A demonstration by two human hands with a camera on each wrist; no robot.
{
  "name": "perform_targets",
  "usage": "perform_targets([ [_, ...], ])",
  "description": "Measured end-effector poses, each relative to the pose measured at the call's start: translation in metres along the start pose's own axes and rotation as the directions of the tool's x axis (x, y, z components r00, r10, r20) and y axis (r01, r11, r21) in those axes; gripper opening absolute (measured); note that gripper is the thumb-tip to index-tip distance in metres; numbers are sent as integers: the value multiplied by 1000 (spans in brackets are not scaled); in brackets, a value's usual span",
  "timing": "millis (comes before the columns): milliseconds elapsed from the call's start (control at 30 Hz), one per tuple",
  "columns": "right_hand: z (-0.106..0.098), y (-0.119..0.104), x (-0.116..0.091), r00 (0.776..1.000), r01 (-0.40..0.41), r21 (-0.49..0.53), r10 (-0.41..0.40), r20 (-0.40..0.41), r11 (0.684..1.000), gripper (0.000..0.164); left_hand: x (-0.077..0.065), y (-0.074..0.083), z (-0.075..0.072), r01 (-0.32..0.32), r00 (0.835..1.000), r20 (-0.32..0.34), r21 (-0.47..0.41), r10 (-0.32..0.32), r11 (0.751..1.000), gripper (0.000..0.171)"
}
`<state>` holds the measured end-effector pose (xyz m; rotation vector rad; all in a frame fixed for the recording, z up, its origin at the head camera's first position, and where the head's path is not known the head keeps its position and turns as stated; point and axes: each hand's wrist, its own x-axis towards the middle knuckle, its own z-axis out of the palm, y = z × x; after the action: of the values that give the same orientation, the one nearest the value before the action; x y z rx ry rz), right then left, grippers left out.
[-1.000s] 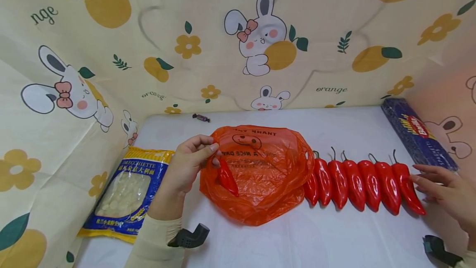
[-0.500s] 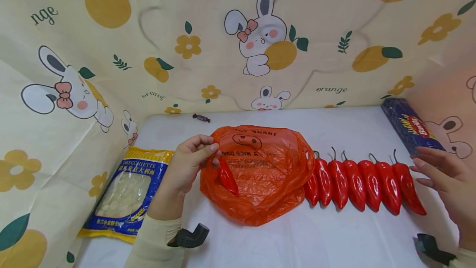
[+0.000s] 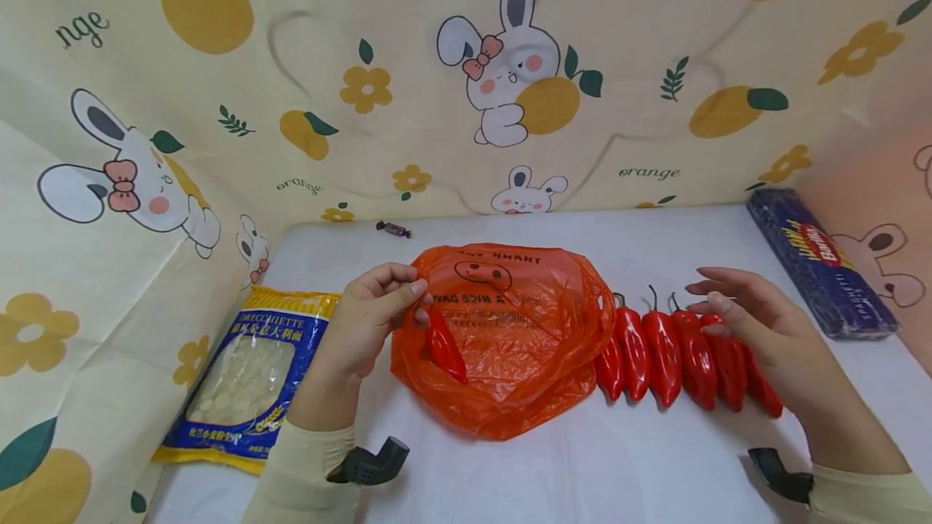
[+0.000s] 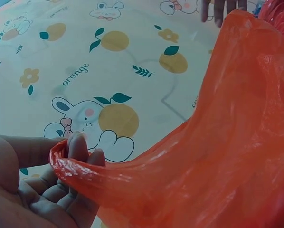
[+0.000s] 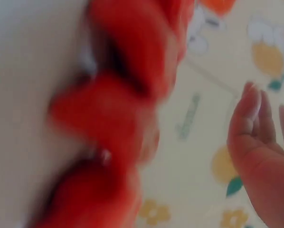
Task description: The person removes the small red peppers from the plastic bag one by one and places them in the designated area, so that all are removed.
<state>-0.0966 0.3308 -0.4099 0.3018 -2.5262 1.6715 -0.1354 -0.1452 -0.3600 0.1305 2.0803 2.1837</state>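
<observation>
A red plastic bag [image 3: 539, 378] lies spread in the middle of the white table, its mouth facing me. My left hand [image 3: 382, 314] pinches the bag's left edge; in the left wrist view that edge loops around the fingers. One red chili pepper [image 3: 446, 350] sits inside the bag near this hand. Along the bag's right side runs a row of several glossy red peppers [image 3: 664, 358] with dark stems. Over the row's right end hovers my right hand [image 3: 764, 338], fingers spread and relaxed, holding nothing. It hides part of the peppers there. In the right wrist view the peppers [image 5: 113, 114] are blurred.
A blue and yellow orecchiette pasta bag [image 3: 243, 378] lies to the left. At the back stands a small wrapped candy [image 3: 394, 229]. A dark blue spaghetti box [image 3: 823, 265] lies at the far right, against the patterned cloth wall [image 3: 619, 47].
My right hand has moved left, from beside the rightmost pepper to above the row. The left hand keeps its pinch on the bag's edge and has not moved.
</observation>
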Motion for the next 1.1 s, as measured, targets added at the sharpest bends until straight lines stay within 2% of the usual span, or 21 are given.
perform_targets([
  [267,38,-29,18,985,90,104,-104,139,991,45,0,-1,-1,17,1000,-10,3,-17,1000,12],
  [433,53,-46,25,975,100,120,-121,186,988,44,1,-2,-2,24,1000,-13,7,-24,1000,13],
  [633,72,-63,35,947,124,198,-176,269,972,42,2,-3,-3,35,999,-24,20,-34,999,13],
  [867,98,-79,47,912,65,272,-168,374,960,41,1,-2,-4,28,999,-26,21,-28,999,13],
  [1000,122,-82,54,893,61,288,-182,412,956,41,1,-2,-4,31,999,-28,9,-31,999,13],
  [1100,141,-83,57,885,54,261,-167,435,964,45,1,-2,-5,37,999,-31,1,-37,999,13],
])
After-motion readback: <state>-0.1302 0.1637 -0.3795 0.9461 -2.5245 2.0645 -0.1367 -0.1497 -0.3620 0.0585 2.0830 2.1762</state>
